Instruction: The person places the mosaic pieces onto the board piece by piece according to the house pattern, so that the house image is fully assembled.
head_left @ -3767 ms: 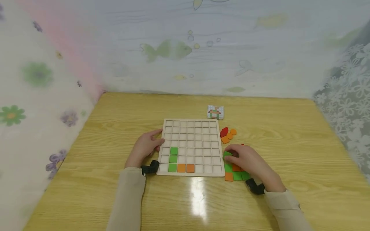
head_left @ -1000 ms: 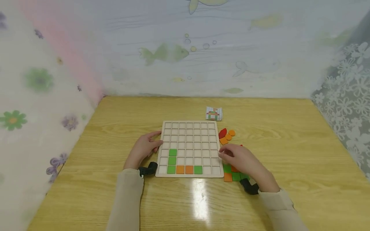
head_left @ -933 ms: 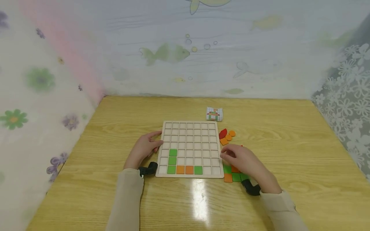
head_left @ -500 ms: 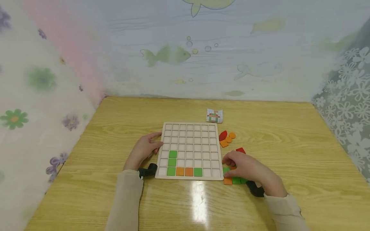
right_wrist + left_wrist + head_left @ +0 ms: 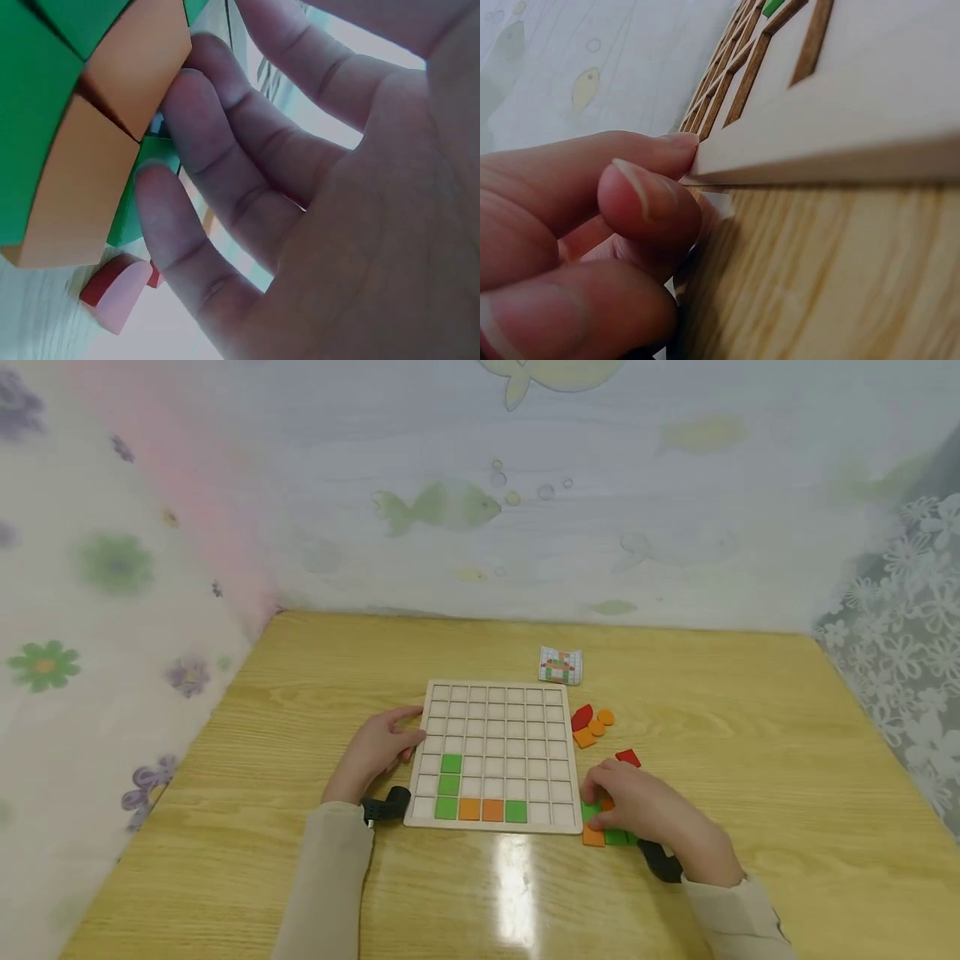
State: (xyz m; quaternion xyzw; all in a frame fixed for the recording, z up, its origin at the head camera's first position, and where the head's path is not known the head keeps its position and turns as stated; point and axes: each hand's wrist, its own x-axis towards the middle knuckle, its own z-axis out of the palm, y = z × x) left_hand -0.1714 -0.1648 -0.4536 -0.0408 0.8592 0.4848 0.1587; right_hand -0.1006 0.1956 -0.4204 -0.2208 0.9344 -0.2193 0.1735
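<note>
A pale wooden grid board [image 5: 496, 727] lies on the table. Three green tiles [image 5: 448, 785] form a column in it, with two orange tiles [image 5: 481, 810] and another green tile [image 5: 516, 812] along its front row. At the board's left edge, my left hand [image 5: 375, 750] touches the rim with index finger and thumb; the left wrist view shows its fingertip [image 5: 682, 141] against the corner. My right hand [image 5: 641, 797] is over the loose tiles right of the board, thumb and fingers apart around a green tile [image 5: 591, 811]. Its fingertips [image 5: 155, 176] overlap the tiles in the right wrist view.
A small pattern card [image 5: 560, 666] lies behind the board's far right corner. Red pieces [image 5: 582, 717], orange discs [image 5: 605, 717] and an orange tile [image 5: 585, 737] lie right of the board. A red tile [image 5: 627, 757] shows behind my right hand. Walls border the table.
A green tile has joined the front row since the oldest frame. My right hand has moved from the board's right edge down over the loose tiles. The left hand stays at the rim.
</note>
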